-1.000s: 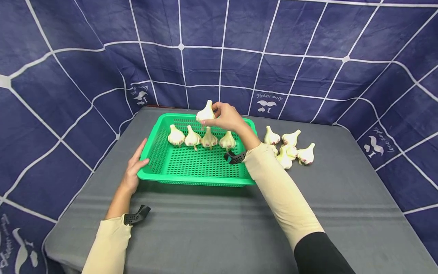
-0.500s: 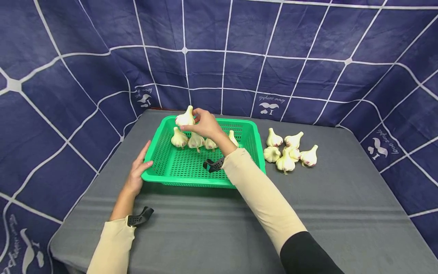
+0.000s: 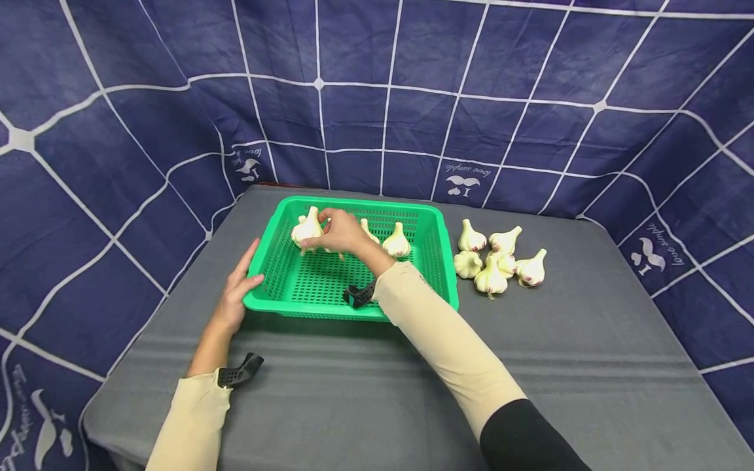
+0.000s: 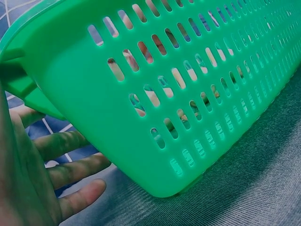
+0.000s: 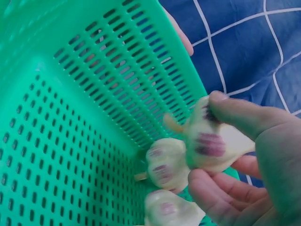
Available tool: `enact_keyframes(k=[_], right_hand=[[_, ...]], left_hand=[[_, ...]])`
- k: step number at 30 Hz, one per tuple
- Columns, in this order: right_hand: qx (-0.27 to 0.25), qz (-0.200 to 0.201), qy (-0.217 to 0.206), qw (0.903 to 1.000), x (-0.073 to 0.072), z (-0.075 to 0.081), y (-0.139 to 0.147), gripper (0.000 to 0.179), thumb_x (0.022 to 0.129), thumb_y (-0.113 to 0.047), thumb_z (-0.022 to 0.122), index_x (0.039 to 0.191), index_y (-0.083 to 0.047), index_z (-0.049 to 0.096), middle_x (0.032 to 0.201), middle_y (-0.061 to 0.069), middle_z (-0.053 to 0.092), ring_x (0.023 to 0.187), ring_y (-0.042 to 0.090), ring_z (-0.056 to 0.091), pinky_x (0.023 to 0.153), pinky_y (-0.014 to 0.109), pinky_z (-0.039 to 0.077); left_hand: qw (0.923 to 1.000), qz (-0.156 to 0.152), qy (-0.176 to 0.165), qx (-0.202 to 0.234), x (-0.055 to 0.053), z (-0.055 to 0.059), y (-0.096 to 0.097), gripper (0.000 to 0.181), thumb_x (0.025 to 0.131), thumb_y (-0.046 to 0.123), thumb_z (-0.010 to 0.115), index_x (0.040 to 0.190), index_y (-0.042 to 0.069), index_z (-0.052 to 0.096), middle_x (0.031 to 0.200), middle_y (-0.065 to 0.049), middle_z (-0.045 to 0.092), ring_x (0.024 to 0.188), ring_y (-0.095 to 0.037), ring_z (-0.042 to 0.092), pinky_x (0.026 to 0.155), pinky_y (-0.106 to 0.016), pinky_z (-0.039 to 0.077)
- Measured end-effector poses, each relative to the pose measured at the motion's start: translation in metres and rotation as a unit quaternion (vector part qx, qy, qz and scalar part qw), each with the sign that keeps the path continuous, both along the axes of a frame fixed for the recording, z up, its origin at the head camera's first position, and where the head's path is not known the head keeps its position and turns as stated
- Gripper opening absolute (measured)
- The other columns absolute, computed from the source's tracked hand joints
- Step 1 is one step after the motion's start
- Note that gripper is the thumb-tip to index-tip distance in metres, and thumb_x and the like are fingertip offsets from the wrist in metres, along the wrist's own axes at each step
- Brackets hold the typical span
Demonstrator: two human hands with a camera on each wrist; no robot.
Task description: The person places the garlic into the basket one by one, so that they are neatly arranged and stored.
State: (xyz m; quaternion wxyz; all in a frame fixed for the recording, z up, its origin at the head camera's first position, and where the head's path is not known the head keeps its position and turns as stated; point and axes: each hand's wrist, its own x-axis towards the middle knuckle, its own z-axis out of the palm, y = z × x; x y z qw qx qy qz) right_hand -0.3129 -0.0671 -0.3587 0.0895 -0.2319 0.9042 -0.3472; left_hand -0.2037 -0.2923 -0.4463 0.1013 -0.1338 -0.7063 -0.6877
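My right hand (image 3: pixel 346 234) pinches a garlic bulb (image 3: pixel 307 230) between thumb and fingers, low inside the far left of the green plastic basket (image 3: pixel 324 309). In the right wrist view this bulb (image 5: pixel 214 148), white with purple patches, overlaps another garlic bulb (image 5: pixel 167 165) in the basket. Further along the back row a garlic bulb (image 3: pixel 397 242) stands upright, stem up; others are partly hidden by my hand. At the basket's left end is my left hand (image 3: pixel 233 297), thumb at the rim. The left wrist view shows its fingers (image 4: pixel 77 169) extended against the outer wall.
Several more garlic bulbs (image 3: pixel 491 280) lie clustered on the grey tabletop (image 3: pixel 365 392), right of the basket. A dark blue cloth (image 3: pixel 424 118) with white grid lines hangs behind and at both sides.
My right hand has carried the garlic bulb leftward across the basket, then lowered it inside by the left end of the row. My left hand stays at the basket's left end.
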Motion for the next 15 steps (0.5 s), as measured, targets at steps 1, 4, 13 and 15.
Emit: enact_keyframes(k=[1, 4, 13, 15], right_hand=[[0.003, 0.002, -0.008, 1.0000, 0.000, -0.001, 0.000, 0.057, 0.081, -0.042, 0.080, 0.122, -0.006, 0.060, 0.081, 0.000, 0.062, 0.071, 0.014, 0.059, 0.063, 0.024, 0.045], [0.017, 0.014, -0.026, 0.9994, -0.001, -0.003, 0.000, 0.057, 0.082, -0.040, 0.079, 0.123, -0.006, 0.059, 0.081, 0.003, 0.067, 0.081, 0.023, 0.067, 0.067, 0.025, 0.047], [0.036, 0.035, -0.076, 0.9958, -0.003, -0.008, -0.008, 0.058, 0.084, -0.035, 0.079, 0.126, -0.003, 0.056, 0.076, 0.004, 0.069, 0.078, 0.024, 0.071, 0.065, 0.027, 0.051], [0.037, 0.042, -0.076, 0.9955, -0.003, -0.009, -0.010, 0.060, 0.083, -0.036, 0.080, 0.127, -0.003, 0.056, 0.078, 0.005, 0.069, 0.079, 0.025, 0.071, 0.066, 0.025, 0.051]], left_hand=[[1.0000, 0.002, 0.002, -0.003, 0.000, 0.000, 0.000, 0.069, 0.089, -0.001, 0.040, 0.156, 0.002, 0.024, 0.159, -0.018, 0.022, 0.131, -0.008, 0.035, 0.104, -0.014, 0.026], [1.0000, 0.001, 0.000, -0.001, 0.001, 0.001, 0.000, 0.068, 0.089, -0.001, 0.039, 0.156, 0.001, 0.023, 0.160, -0.019, 0.020, 0.129, -0.007, 0.036, 0.103, -0.014, 0.028], [0.9998, 0.004, 0.009, -0.015, 0.001, 0.001, -0.001, 0.069, 0.089, -0.001, 0.041, 0.155, 0.001, 0.024, 0.160, -0.019, 0.020, 0.139, -0.019, 0.029, 0.111, -0.023, 0.021], [0.9993, 0.010, 0.020, -0.029, -0.001, 0.002, -0.001, 0.069, 0.088, 0.000, 0.042, 0.155, 0.000, 0.026, 0.161, -0.018, 0.019, 0.145, -0.023, 0.017, 0.115, -0.030, 0.012]])
